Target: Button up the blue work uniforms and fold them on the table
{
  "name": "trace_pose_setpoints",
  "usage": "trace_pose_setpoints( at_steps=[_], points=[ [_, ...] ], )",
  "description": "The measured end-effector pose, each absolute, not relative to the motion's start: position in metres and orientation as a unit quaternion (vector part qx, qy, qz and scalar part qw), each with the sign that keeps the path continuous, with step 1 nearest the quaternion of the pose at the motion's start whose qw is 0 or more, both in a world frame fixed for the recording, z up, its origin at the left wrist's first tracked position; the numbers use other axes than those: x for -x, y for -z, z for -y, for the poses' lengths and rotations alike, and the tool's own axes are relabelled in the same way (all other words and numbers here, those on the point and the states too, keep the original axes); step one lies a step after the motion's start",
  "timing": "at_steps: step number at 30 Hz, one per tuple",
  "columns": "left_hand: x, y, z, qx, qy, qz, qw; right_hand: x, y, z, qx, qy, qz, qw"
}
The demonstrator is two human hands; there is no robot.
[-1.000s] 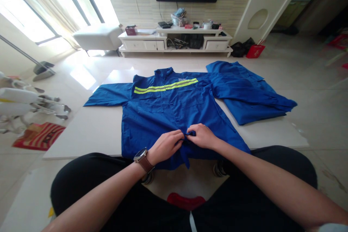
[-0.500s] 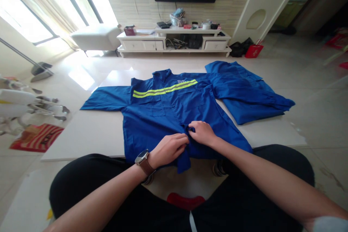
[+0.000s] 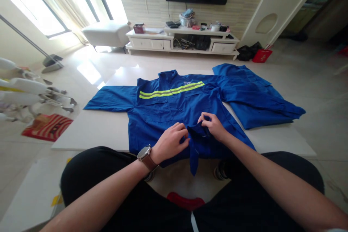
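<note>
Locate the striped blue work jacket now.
In the head view, the blue work jacket lies at the centre, on the white table, its lower front at the left hand and right hand.

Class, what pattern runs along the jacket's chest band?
The band has yellow-green and grey stripes; head view.

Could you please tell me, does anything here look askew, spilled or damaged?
Mildly, yes: the jacket lies a little askew on the table, its stripe slanting, and a pointed flap of its cloth dangles past the near edge, unlike the flatter cloth beside it. No spill or damage is visible.
</note>
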State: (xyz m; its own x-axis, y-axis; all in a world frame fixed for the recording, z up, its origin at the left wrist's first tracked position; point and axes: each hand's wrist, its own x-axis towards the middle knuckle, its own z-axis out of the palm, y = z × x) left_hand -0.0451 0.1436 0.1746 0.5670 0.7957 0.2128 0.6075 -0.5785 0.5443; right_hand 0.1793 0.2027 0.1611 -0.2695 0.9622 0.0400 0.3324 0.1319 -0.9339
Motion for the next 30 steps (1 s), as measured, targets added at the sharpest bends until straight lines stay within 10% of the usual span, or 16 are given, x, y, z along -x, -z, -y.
trace_pose_setpoints(
  at_steps=[15, 30],
  points=[
    [0.026, -0.125, -0.159, -0.727, -0.219, -0.61, 0.229, -0.167, -0.182, -0.178, 0.396, -0.621, 0.614, 0.284],
    [0.031, -0.131, -0.157, -0.773, -0.284, -0.5, 0.269, -0.167, -0.149, -0.174, 0.476, -0.213, 0.837, 0.163]
  ],
)
